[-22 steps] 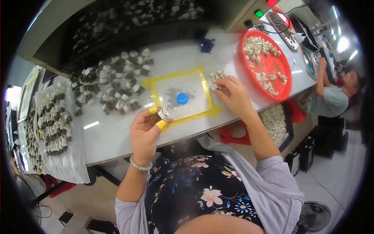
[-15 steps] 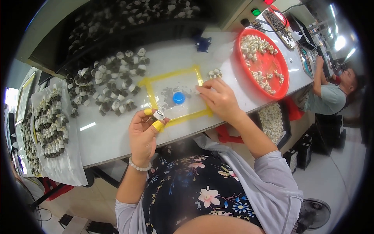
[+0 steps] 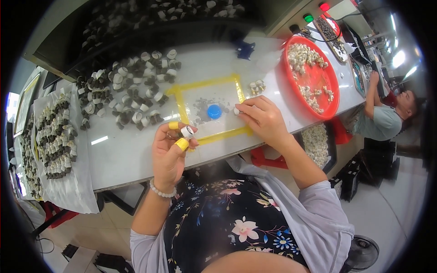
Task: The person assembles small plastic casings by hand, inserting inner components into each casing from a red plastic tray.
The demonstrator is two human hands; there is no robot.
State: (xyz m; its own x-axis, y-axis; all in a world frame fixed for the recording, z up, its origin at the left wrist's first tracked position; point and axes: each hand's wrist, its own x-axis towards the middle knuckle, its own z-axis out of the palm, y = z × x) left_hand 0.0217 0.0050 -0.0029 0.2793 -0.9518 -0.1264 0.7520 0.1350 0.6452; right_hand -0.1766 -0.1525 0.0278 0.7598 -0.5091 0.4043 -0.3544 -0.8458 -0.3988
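My left hand (image 3: 166, 157) is closed on a small white ring-shaped piece (image 3: 187, 132) with a dark inside, held between finger and thumb. Yellow covers wrap that thumb and a finger. My right hand (image 3: 265, 119) pinches a tiny whitish piece (image 3: 236, 110) over the right side of a yellow-taped rectangle (image 3: 210, 83). Inside the tape, a blue round cap (image 3: 214, 112) sits among grey smudges on the table. Just beyond my right hand lies a little cluster of white pieces (image 3: 257, 87).
Many white-and-dark pieces (image 3: 136, 91) spread across the table's left. More stand in rows on a white sheet (image 3: 82, 193). A red tray (image 3: 314, 79) holds cream pieces at the right. A dark-fronted machine (image 3: 150, 36) overhangs the back. A person (image 3: 387, 118) works farther right.
The view has shifted slightly. My right hand has come a little nearer to me, with its tiny piece now showing more clearly. My left hand keeps its hold almost in place.
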